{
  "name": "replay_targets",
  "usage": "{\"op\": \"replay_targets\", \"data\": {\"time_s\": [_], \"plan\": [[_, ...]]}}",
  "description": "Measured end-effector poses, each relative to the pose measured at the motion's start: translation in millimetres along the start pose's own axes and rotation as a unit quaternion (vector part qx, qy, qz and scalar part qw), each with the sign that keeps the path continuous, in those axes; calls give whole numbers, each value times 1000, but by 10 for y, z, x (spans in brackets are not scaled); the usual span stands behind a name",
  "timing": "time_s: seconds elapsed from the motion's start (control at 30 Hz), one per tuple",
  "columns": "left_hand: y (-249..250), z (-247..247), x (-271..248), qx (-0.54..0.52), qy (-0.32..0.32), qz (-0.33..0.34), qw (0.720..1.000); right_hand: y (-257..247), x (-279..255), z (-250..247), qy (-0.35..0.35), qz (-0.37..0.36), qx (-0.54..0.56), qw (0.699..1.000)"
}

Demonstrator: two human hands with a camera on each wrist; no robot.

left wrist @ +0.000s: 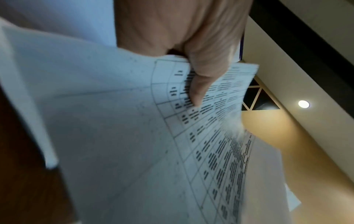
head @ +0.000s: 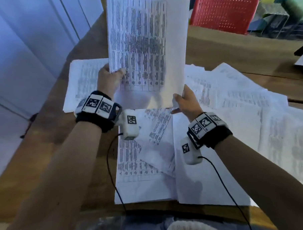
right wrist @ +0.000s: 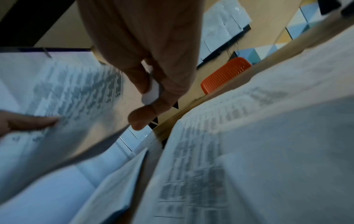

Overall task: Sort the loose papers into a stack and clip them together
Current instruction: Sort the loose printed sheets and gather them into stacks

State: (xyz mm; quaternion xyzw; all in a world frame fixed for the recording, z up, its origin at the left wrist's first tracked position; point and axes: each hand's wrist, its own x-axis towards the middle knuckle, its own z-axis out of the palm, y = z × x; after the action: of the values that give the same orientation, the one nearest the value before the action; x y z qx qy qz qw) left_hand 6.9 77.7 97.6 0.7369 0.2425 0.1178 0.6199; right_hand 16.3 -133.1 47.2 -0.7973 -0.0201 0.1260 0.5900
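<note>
Both hands are up holding a bunch of printed sheets [head: 144, 45] upright over the table [head: 49, 136]. The left hand [head: 109, 78] pinches the lower left edge, thumb across the print. The right hand [head: 186, 103] pinches the bottom right corner. More loose papers [head: 233, 97] lie scattered flat underneath. A red chair [head: 224, 10] sits behind.

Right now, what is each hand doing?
Left hand: grips the raised sheets at their left edge.
Right hand: pinches the same sheets' lower right corner.
</note>
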Motion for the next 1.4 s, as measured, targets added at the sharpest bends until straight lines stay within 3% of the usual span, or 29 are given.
{"op": "replay_targets", "data": {"time_s": [0.23, 0.5, 0.67, 0.83, 0.93, 1.1, 1.2, 1.27, 1.4], "plan": [[-193, -868, 652, 224, 22, -103, 969, -399, 487, 1001, -12, 59, 59, 996], [-616, -1327, 980, 313, 33, -104, 944, -302, 891, 1905, -32, 182, 34, 982], [-852, -1433, 1215, 326, 29, -113, 938, -192, 1025, 2126, -39, 196, -126, 972], [-1221, -1513, 1401, 351, 32, -185, 917, -143, 1151, 2206, -6, 204, -303, 931], [-1245, -1457, 1404, 359, 9, -253, 898, -162, 1168, 2281, -16, 218, -337, 916], [-1227, -1315, 1353, 343, 11, -265, 901, -192, 1158, 2308, -53, 216, -316, 922], [-1125, -1269, 1308, 300, 42, -219, 927, -254, 1134, 2095, -47, 189, -277, 941], [-980, -1128, 1228, 261, 48, -136, 954, -295, 1076, 1874, 3, 152, -235, 960], [-666, -638, 894, 235, -34, 13, 971, -239, 693, 1254, 73, 101, -197, 972]]}}
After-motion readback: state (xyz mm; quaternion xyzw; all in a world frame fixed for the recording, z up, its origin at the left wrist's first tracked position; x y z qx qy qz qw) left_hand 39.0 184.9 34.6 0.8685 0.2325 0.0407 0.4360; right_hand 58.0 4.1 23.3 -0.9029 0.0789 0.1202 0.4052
